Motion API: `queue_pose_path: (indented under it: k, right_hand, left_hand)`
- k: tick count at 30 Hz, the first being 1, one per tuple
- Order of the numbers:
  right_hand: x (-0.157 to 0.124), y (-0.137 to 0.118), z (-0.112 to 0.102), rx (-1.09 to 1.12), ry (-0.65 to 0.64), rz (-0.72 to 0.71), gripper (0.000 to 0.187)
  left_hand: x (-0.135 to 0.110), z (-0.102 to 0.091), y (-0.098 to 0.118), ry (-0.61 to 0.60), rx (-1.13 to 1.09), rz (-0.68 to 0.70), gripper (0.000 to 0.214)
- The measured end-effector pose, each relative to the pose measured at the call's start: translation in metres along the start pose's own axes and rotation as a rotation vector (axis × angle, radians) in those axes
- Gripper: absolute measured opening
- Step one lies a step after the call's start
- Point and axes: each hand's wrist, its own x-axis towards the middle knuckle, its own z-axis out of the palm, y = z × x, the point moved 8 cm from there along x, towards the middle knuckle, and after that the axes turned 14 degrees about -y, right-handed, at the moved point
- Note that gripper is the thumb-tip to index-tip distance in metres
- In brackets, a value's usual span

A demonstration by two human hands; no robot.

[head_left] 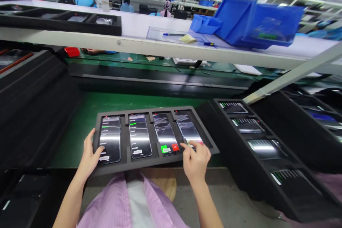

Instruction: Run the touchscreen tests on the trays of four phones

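A black foam tray [124, 166] lies tilted across the green work surface in front of me, with several smartphones in its slots. My left hand [89, 153] grips the tray's left edge, its thumb over the lower left corner of the leftmost phone [110, 139]. Beside that one sits a phone [140, 135] showing a similar list. A third phone [164, 131] displays text above green and red buttons. My right hand [196, 156] hovers over the bottom of the rightmost phone [189, 126], fingers apart and holding nothing; it partly hides that screen's buttons.
Stacked black foam trays [213, 124] with phones stand at the right, and another dark stack [34, 114] at the left. Overhead, a white shelf [133, 48] carries blue bins [235, 21], a pen and a phone tray [80, 26]. Several people work in the background.
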Motion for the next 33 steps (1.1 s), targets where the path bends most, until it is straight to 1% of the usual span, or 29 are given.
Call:
queue_pose_path:
  k: [2,3,5,7,8,10,12,13,15,17,19,21,23,25,30,33]
  right_hand:
    - [-0.001,0.022,-0.007,-0.039,0.064,0.115,0.037]
    - [0.000,0.032,-0.008,-0.056,0.067,0.156,0.037]
    - [0.003,0.046,-0.005,-0.073,0.014,0.183,0.037]
    - [0.006,0.052,0.000,-0.063,-0.034,0.175,0.037]
    - [0.007,0.053,0.000,-0.045,-0.028,0.172,0.037]
    - [0.010,0.051,-0.001,0.002,0.029,0.175,0.037]
    - [0.017,0.038,0.001,0.061,0.057,0.131,0.038]
    - [0.022,0.026,0.005,0.097,0.038,0.082,0.038]
    - [0.034,-0.007,0.017,0.168,-0.055,-0.049,0.039]
    - [0.044,-0.045,0.031,0.204,-0.176,-0.176,0.039]
    - [0.052,-0.078,0.045,0.189,-0.271,-0.256,0.039]
    - [0.058,-0.100,0.056,0.158,-0.337,-0.290,0.039]
    - [0.062,-0.112,0.065,0.135,-0.387,-0.301,0.040]
    - [0.064,-0.117,0.071,0.121,-0.424,-0.306,0.041]
    - [0.064,-0.117,0.081,0.103,-0.470,-0.291,0.041]
    - [0.063,-0.116,0.083,0.093,-0.483,-0.279,0.040]
  left_hand:
    - [-0.001,0.003,0.009,-0.006,0.080,0.064,0.064]
    - [-0.003,0.004,0.013,-0.013,0.126,0.090,0.062]
    - [-0.005,0.006,0.020,-0.023,0.206,0.109,0.058]
    - [-0.007,0.006,0.025,-0.037,0.246,0.083,0.054]
    - [-0.008,0.007,0.028,-0.056,0.267,0.059,0.053]
    - [-0.009,0.008,0.034,-0.111,0.337,0.007,0.052]
    - [-0.008,0.009,0.040,-0.148,0.417,-0.033,0.051]
    - [-0.008,0.008,0.043,-0.149,0.444,-0.045,0.051]
    - [-0.006,0.005,0.047,-0.129,0.471,-0.058,0.050]
    - [-0.005,0.002,0.048,-0.106,0.481,-0.063,0.049]
    - [-0.004,0.000,0.048,-0.094,0.495,-0.058,0.050]
    - [-0.003,0.000,0.049,-0.093,0.508,-0.047,0.050]
    - [-0.003,0.001,0.049,-0.103,0.516,-0.039,0.051]
    - [-0.003,0.002,0.049,-0.117,0.523,-0.039,0.051]
    - [-0.003,0.005,0.048,-0.143,0.542,-0.058,0.052]
    - [-0.002,0.005,0.048,-0.140,0.550,-0.066,0.052]
